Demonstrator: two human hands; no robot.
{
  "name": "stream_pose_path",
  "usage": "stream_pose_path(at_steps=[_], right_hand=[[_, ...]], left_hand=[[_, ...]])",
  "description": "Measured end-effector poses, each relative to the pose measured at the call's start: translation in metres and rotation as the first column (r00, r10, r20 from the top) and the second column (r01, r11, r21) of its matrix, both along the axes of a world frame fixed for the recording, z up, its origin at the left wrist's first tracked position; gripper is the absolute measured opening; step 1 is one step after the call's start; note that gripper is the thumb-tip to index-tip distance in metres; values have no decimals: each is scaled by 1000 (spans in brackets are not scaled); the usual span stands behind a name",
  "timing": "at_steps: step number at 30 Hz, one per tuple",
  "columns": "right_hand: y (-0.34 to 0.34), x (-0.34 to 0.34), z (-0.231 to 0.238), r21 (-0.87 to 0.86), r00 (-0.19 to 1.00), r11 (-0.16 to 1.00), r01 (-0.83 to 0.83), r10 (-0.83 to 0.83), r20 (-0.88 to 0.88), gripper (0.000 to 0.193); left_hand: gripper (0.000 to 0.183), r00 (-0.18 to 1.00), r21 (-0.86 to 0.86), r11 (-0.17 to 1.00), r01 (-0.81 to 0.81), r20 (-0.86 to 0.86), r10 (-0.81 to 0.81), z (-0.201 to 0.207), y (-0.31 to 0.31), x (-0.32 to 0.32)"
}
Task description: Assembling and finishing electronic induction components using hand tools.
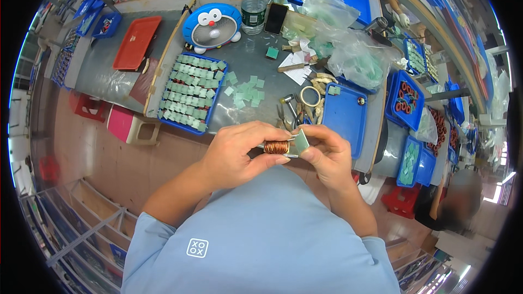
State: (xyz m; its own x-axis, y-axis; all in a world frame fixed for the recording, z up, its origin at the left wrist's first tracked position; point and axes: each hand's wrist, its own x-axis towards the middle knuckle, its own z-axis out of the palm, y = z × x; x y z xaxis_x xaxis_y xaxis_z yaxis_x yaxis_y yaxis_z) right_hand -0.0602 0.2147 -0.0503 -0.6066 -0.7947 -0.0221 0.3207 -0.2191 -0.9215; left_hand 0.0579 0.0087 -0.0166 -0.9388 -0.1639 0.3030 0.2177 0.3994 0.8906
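Observation:
Between the fingers of my left hand (239, 149) is a copper-wound coil (276, 147), with wire leads pointing to the right. My right hand (330, 155) pinches a small pale green square plate (301, 142) by its edge. The plate stands on edge at the coil's right end, at the leads; whether the leads pass through it I cannot tell. Both hands are in front of my body, at the near edge of the bench (220, 117). Loose green plates (249, 92) lie scattered beyond them.
A blue tray with rows of green-plated parts (188, 93) stands at left. To the right are a blue tray (344, 117), a tape roll (310, 96) and pliers (281, 117). Farther back stand a bottle (254, 11), a phone (276, 19) and plastic bags (359, 57). Another person (460, 198) is at right.

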Motion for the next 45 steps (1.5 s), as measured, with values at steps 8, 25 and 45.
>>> stream_pose_path(at_steps=[8, 25, 45], right_hand=[[-3, -5, 3, -7, 996, 1000, -11, 10, -87, 40], [0, -13, 14, 31, 988, 998, -45, 49, -149, 39], [-9, -8, 20, 101, 946, 995, -4, 37, -321, 44]], left_hand=[[32, 998, 322, 945, -57, 6, 58, -6, 12, 4], [35, 988, 95, 994, -56, -139, 69, -5, 11, -3], [34, 985, 618, 784, -58, 165, -57, -2, 7, -2]])
